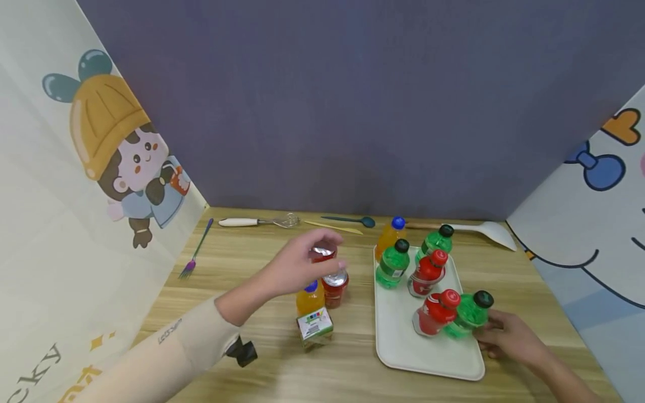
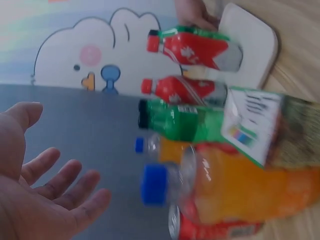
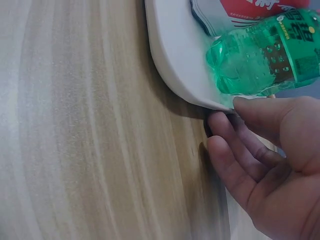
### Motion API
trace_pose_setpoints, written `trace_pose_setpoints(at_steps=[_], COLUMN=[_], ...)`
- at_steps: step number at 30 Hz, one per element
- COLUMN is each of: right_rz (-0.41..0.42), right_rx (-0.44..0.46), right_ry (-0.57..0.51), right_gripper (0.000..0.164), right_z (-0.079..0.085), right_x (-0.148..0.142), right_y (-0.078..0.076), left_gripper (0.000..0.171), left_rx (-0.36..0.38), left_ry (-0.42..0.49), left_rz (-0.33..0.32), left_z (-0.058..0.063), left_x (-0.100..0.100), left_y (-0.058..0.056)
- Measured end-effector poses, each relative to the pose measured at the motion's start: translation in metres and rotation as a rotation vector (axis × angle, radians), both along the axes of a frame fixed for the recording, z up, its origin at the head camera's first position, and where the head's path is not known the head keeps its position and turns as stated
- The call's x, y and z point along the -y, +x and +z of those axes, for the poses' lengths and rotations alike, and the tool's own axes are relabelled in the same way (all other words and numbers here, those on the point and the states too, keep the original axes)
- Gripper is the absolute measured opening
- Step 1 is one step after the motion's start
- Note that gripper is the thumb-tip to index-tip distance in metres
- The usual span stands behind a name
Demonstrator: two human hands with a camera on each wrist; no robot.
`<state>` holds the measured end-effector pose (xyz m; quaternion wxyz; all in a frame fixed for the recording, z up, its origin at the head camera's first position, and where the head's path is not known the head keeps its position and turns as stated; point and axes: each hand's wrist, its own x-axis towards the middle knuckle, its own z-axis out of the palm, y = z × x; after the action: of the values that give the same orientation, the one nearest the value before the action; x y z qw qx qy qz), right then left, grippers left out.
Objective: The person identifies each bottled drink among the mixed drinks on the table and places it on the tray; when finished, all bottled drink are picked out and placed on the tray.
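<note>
My left hand (image 1: 302, 262) hovers over two red cans (image 1: 335, 291) with silver tops, its fingers spread and loosely bent; the left wrist view shows nothing in its grasp. Close below it are an orange juice bottle (image 2: 245, 182) with a blue cap and a small drink carton (image 1: 315, 330). At the white tray's (image 1: 403, 352) right edge, my right hand (image 1: 511, 337) pinches the rim, thumb above and fingers beneath. The tray carries three green bottles (image 3: 270, 55) and two red-labelled bottles (image 1: 436, 314). Another orange juice bottle (image 1: 388, 242) stands at its back left corner.
Along the back of the wooden table lie a whisk (image 1: 257, 221), a yellow utensil (image 1: 333, 226), a dark spoon (image 1: 367, 222) and a white-headed utensil (image 1: 489, 229). A purple fork (image 1: 190, 263) lies at the left. A dark panel (image 1: 342, 112) rises behind.
</note>
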<state>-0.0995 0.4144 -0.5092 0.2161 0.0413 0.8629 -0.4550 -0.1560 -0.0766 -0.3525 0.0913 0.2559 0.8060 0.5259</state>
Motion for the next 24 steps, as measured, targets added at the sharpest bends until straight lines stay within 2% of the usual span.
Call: trace_pose_setpoints(at_steps=[6, 12, 18, 24], right_rz=[0.009, 0.045, 0.027, 0.004], right_rx=[0.026, 0.011, 0.005, 0.031], right_ry=[-0.006, -0.062, -0.062, -0.035], right_gripper=[0.052, 0.059, 0.067, 0.069], right_z=[0.001, -0.001, -0.004, -0.006], right_x=[-0.002, -0.005, -0.003, -0.003], right_y=[0.004, 0.01, 0.017, 0.019], left_gripper=[0.039, 0.039, 0.044, 0.057], left_rx=[-0.019, 0.029, 0.096, 0.139], left_ry=[-0.019, -0.007, -0.029, -0.011], left_rz=[0.097, 0.159, 0.143, 0.087], left_z=[-0.016, -0.033, -0.058, -0.084], left_x=[0.036, 0.059, 0.073, 0.075], left_y=[0.009, 0.016, 0.017, 0.018])
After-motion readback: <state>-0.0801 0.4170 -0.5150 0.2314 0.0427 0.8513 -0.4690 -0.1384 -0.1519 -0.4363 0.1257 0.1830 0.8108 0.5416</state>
